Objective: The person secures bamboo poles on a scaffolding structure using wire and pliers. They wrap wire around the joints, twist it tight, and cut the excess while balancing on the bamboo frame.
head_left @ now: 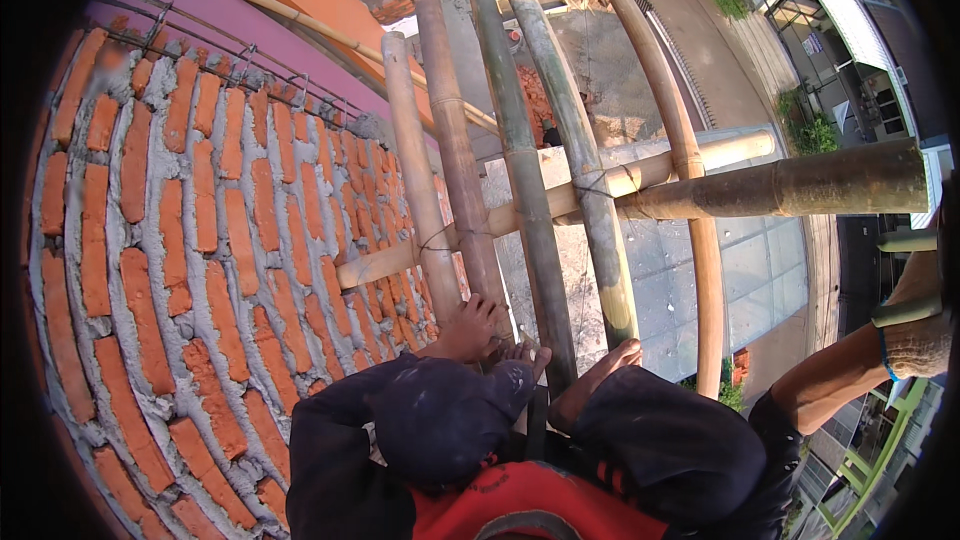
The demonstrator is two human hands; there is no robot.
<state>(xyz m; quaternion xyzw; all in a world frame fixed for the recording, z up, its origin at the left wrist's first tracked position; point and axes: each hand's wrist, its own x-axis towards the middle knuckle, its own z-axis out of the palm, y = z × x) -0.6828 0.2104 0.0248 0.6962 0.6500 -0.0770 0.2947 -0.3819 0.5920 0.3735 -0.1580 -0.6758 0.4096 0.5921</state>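
Note:
My left hand (pixel 468 328) is bare and lies at the near end of a brown bamboo pole (pixel 452 150), fingers curled over it beside my bare left foot (pixel 522 358). My right arm stretches out to the right. My right hand (pixel 918 345) wears a beige knitted glove with a blue cuff and is beside a short green piece of bamboo (pixel 905 312); the dark rim hides its fingers. Several poles lie side by side ahead, tied with dark wire to a pale crosswise bamboo (pixel 380 265). My bare right foot (pixel 612 360) rests by a green-grey pole (pixel 565 90).
A red brick wall (pixel 205 270) with grey mortar rises close on the left, steel bars (pixel 240 55) along its top. A thick bamboo (pixel 780 185) juts to the right. Gaps between the poles show a grey tiled surface (pixel 755 270) and the ground far below.

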